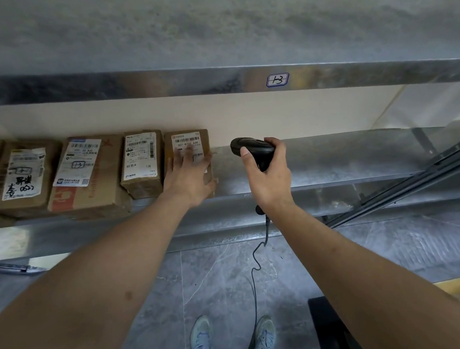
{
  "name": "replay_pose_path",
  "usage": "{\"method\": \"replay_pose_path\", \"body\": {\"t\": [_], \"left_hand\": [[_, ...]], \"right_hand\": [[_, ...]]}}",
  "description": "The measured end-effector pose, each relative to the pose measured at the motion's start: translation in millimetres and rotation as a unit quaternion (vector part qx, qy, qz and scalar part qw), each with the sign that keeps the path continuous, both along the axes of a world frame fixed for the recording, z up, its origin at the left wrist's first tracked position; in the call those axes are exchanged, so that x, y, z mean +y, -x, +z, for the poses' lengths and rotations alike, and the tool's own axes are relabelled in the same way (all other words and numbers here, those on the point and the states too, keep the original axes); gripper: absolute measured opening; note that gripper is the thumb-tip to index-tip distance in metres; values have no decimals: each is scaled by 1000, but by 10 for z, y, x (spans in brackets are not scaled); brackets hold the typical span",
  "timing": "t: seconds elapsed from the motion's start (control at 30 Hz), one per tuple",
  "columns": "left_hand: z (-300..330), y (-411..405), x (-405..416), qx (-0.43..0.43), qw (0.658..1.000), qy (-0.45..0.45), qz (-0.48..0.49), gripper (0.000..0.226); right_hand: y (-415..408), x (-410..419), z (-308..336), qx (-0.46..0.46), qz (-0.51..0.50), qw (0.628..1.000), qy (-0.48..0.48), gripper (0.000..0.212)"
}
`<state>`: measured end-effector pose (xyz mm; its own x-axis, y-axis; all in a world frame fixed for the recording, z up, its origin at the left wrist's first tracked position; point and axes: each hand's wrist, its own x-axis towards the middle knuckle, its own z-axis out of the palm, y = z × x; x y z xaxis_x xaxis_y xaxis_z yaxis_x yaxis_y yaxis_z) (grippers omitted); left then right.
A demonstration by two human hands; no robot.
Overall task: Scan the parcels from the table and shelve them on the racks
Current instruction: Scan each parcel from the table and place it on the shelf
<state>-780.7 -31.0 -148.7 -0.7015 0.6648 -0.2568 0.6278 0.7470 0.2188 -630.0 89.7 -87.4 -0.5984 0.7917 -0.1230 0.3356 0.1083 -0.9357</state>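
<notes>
A small brown cardboard parcel (189, 140) with a white barcode label lies on the metal rack shelf (333, 162), rightmost in a row of parcels. My left hand (189, 178) rests flat on top of it, fingers spread over the label, thumb at the box's right edge. My right hand (268, 175) grips a black handheld barcode scanner (250, 146) just right of that parcel, its head pointing left toward the box. The scanner's cable (255, 266) hangs down toward the floor.
Three more labelled cardboard parcels (141, 162) (84, 173) (20, 176) line the shelf to the left. The shelf above carries a tag marked 1-3 (277, 79). The shelf stretches bare to the right of the scanner. Grey tiled floor (224, 280) and my shoes lie below.
</notes>
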Motion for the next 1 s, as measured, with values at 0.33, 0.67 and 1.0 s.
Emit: {"method": "replay_pose_path", "body": {"t": [0.33, 0.67, 1.0], "left_hand": [[144, 47, -21, -22, 999, 37, -9, 78], [772, -474, 288, 51, 988, -4, -149, 58], [1222, -1648, 727, 50, 950, -68, -300, 67]], "right_hand": [[-61, -111, 109, 9, -19, 1000, -9, 54], [-657, -296, 362, 14, -129, 990, -55, 50], [-1893, -328, 680, 32, -284, 954, -93, 48]]}}
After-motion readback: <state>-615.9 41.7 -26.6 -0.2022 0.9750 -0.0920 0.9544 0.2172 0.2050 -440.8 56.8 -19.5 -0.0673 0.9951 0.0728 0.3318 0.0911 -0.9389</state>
